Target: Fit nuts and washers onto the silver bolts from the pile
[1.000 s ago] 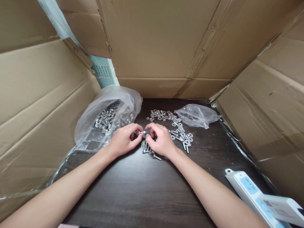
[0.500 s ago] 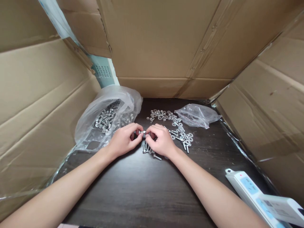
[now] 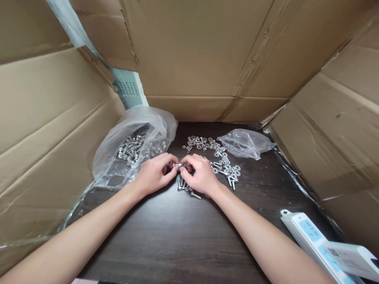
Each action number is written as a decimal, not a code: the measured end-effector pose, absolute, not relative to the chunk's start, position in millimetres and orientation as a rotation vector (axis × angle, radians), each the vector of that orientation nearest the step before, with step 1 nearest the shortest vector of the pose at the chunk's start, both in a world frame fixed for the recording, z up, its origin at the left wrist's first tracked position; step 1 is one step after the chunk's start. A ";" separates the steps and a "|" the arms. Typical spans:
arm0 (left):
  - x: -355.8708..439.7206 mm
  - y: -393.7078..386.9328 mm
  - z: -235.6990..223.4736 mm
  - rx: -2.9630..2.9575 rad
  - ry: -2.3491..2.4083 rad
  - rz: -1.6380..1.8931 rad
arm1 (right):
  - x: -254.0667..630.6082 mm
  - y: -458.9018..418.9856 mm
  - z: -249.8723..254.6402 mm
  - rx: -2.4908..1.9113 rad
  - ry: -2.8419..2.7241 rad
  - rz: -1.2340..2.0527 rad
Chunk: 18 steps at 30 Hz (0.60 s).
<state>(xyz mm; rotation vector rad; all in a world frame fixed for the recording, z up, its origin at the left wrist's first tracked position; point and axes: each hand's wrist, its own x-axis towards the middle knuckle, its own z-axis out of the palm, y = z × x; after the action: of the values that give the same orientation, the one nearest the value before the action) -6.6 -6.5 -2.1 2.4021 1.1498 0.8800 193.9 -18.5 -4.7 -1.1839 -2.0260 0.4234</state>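
Between my two hands a silver bolt (image 3: 177, 165) lies level above the table. My left hand (image 3: 155, 172) pinches it at its left end with thumb and fingertips. On the bolt's right part sits a hex nut (image 3: 180, 165), and my right hand (image 3: 199, 173) has thumb and forefinger closed on it. My right fingers cover the bolt's tip, and its head is partly hidden by my left fingers. Just below my right hand lie several bolts (image 3: 180, 185) in a small pile, with one bolt (image 3: 196, 195) a little apart, carrying a piece near its head.
An open plastic bag (image 3: 103, 157) full of bolts (image 3: 132, 148) stands at the left. Loose washers, nuts and bolts (image 3: 226, 167) are spread behind and right of my hands. A crumpled clear bag (image 3: 247, 142) and a power strip (image 3: 314, 236) lie rightward. Cardboard walls (image 3: 207, 59) surround the table (image 3: 166, 236).
My right thumb and forefinger first stood slightly apart from the nut, then closed in on it. My left hand and the bolt have stayed in place.
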 end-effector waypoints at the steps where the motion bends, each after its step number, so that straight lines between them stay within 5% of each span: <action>1: -6.6 -6.5 -2.2 2.401 1.153 0.881 | 193.9 -18.0 -4.9 -1.175 -2.038 0.423; 18: -6.2 -7.9 -0.2 2.426 1.077 0.868 | 194.6 -16.8 -5.8 -1.116 -2.088 0.404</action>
<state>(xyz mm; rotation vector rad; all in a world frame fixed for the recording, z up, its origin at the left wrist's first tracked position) -6.2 -7.9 -0.2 2.4262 1.0773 0.8677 194.6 -16.8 -5.8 -1.1159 -2.0876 0.4042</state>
